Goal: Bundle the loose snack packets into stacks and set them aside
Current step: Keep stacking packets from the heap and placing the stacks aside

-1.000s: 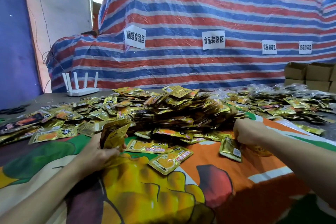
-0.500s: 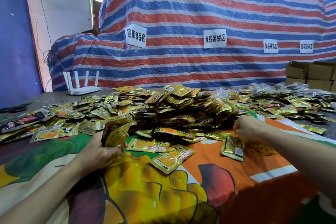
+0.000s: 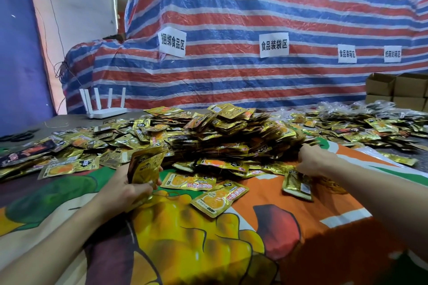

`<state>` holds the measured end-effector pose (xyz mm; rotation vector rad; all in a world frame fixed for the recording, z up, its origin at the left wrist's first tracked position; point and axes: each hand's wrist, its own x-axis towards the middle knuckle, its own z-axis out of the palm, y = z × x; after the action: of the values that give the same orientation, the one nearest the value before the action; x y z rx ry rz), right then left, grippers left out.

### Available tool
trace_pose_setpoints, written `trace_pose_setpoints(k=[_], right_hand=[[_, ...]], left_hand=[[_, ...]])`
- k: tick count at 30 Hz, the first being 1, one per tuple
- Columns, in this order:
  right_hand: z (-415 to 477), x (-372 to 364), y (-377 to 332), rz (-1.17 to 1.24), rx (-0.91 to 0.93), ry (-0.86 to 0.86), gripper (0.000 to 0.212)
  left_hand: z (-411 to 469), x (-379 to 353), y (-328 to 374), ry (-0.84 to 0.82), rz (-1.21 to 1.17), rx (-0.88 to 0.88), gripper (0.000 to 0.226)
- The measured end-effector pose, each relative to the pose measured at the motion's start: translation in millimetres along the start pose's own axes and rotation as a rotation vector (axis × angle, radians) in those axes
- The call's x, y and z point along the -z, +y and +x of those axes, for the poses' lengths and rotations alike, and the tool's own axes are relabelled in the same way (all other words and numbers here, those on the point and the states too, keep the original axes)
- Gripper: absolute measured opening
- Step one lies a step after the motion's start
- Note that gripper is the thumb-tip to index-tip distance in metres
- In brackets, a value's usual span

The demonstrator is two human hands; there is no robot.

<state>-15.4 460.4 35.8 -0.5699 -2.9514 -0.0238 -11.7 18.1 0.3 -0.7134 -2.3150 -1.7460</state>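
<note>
Two grips are in view: my left grip [image 3: 125, 192] curls round one upright stack of gold packets [image 3: 146, 165] at the near left of the heap of loose packets [image 3: 231, 136]. My right grip [image 3: 312, 161] reaches into the heap's near right edge, fingers hidden, so I cannot tell whether it holds any. Three single packets [image 3: 220, 198] lie apart on the printed cloth [image 3: 185, 250] between my arms. Far back on the counter [image 3: 58, 122] stands one white router [image 3: 102, 112] with five antennas, and four paper signs [image 3: 274, 45] hang on the striped tarp [image 3: 254, 7].
</note>
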Motion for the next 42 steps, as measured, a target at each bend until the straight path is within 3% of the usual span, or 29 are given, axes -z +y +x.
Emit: trace_pose_setpoints(k=[4, 9, 14, 22, 27, 34, 37, 42], right_hand=[[2, -2, 0, -0.042, -0.014, 0.052, 0.005], [-3, -1, -4, -0.115, -0.01, 0.025, 0.02], [-9, 3, -6, -0.012, 0.005, 0.191, 0.016], [-15, 25, -37, 0.191, 0.125, 0.255, 0.02], [-31, 32, -84, 0.34, 0.284, 0.322, 0.015], [-76, 30, -193, 0.951, 0.614, 0.162, 0.015], [-88, 21, -246, 1.106, 0.652, 0.101, 0.023], [-94, -4, -302, 1.111, 0.606, 0.142, 0.016]], left_hand=[[1, 0, -1, -0.009, 0.013, -0.01, 0.042], [2, 1, -3, -0.019, -0.007, -0.003, 0.042], [2, 1, -4, -0.018, -0.019, -0.009, 0.044], [4, 1, -7, 0.097, -0.167, 0.046, 0.047], [4, -1, -3, 0.183, -0.297, 0.051, 0.046], [6, 7, 5, 0.163, -0.662, 0.26, 0.039], [5, 14, 11, 0.139, -0.761, 0.299, 0.041], [10, 20, 9, 0.341, -0.646, 0.381, 0.026]])
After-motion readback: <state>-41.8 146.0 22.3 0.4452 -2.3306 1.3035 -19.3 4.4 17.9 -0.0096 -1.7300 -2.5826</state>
